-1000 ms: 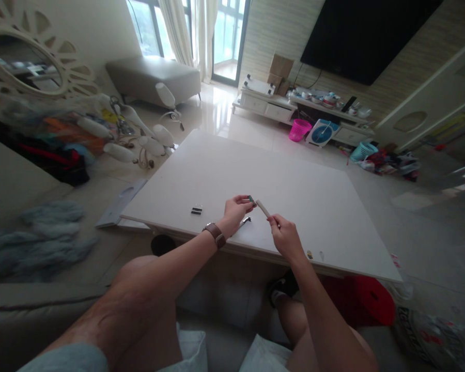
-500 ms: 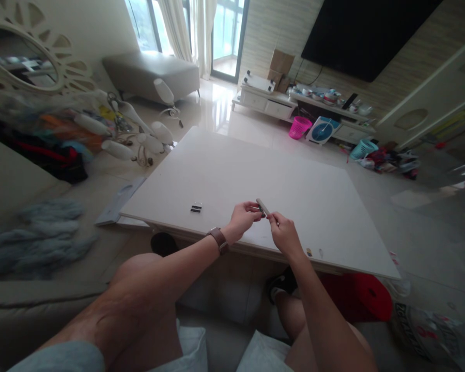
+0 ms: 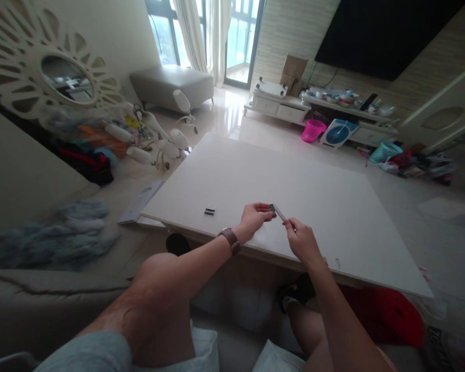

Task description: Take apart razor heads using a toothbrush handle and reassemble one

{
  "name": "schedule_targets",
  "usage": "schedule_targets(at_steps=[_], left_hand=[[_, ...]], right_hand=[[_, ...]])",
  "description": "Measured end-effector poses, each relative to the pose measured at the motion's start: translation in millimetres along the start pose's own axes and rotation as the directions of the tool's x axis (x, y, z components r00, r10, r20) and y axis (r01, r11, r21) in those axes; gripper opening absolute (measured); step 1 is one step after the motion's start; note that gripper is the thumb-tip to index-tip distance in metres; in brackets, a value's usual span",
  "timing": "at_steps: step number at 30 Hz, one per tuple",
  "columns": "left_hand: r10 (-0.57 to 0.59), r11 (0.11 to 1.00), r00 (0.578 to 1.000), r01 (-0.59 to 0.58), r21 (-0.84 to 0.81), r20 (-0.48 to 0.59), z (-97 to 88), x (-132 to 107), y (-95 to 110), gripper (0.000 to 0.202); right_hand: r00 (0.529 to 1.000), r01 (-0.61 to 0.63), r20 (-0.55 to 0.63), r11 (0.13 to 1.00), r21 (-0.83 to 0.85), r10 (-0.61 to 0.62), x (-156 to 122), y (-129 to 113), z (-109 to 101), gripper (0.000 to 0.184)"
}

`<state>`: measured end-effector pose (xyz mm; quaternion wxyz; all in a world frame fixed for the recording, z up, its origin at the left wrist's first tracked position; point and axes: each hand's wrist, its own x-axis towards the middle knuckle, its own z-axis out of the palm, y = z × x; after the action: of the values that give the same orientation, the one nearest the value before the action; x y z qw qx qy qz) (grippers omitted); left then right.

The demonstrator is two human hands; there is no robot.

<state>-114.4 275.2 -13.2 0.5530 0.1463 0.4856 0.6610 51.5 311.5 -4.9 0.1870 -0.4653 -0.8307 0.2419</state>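
My left hand [image 3: 254,218], with a brown watch strap on the wrist, pinches a small dark greenish part [image 3: 273,208] between thumb and fingers above the near edge of the white table [image 3: 279,181]. My right hand [image 3: 302,241] is closed on a thin pale stick [image 3: 279,213] whose tip meets the small part. Both hands hover just over the tabletop. Two small dark pieces [image 3: 209,211] lie on the table to the left of my left hand.
A pile of white lamp shades and coloured clutter [image 3: 147,142] lies on the floor at left. A grey bench [image 3: 170,85] stands by the window. A low TV cabinet [image 3: 313,106], pink basket [image 3: 311,129] and fan [image 3: 337,133] are at the back. A red object [image 3: 387,310] sits under the table.
My hands came together: the stick's tip now touches the small part in my left hand. The camera view has shifted so the scene sits further right.
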Motion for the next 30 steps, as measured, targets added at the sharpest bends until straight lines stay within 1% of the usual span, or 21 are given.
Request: schedule_targets(at_steps=[3, 5, 7, 10, 13, 19, 23, 26, 30], left_hand=[[-0.008, 1.0, 0.999, 0.007, 0.016, 0.036, 3.6, -6, -6, 0.019], [-0.01, 1.0, 1.0, 0.01, 0.003, 0.018, 3.1, -4, -7, 0.019], [-0.012, 1.0, 1.0, 0.012, -0.019, -0.023, 0.3, 1, -5, 0.017], [-0.008, 0.998, 0.998, 0.004, -0.061, -0.068, -5.0, 9, 1, 0.015], [-0.001, 0.997, 0.998, -0.004, -0.073, -0.066, -6.8, 11, 4, 0.016], [0.002, 1.0, 1.0, -0.002, -0.001, -0.025, -0.5, 1, -7, 0.015], [-0.015, 1.0, 1.0, 0.015, -0.009, -0.014, 1.0, -3, -11, 0.015], [-0.003, 0.999, 0.999, 0.002, -0.044, -0.034, -1.7, 3, -6, 0.013], [0.044, 0.995, 0.995, -0.052, -0.09, -0.09, -5.6, 10, 2, 0.014]], right_hand=[[0.999, -0.003, -0.038, 1.0, 0.002, 0.003, 2, -2, -1, 0.036], [0.997, -0.007, -0.075, 1.0, 0.004, 0.008, 2, -3, -3, 0.035], [0.996, -0.013, -0.091, 1.0, 0.01, 0.014, 1, -4, -5, 0.035], [0.999, -0.005, -0.048, 1.0, 0.015, 0.006, -1, -4, -6, 0.036], [1.0, 0.015, -0.005, 1.0, 0.014, -0.015, -2, -4, -4, 0.038], [1.0, 0.003, -0.021, 1.0, 0.017, -0.002, -1, -4, 4, 0.037], [0.999, 0.004, -0.035, 1.0, 0.024, -0.004, -1, -6, 2, 0.037], [0.999, 0.004, -0.041, 1.0, 0.01, -0.004, -2, -6, -1, 0.037], [1.0, -0.003, 0.007, 1.0, -0.012, 0.003, -4, -5, -2, 0.036]])
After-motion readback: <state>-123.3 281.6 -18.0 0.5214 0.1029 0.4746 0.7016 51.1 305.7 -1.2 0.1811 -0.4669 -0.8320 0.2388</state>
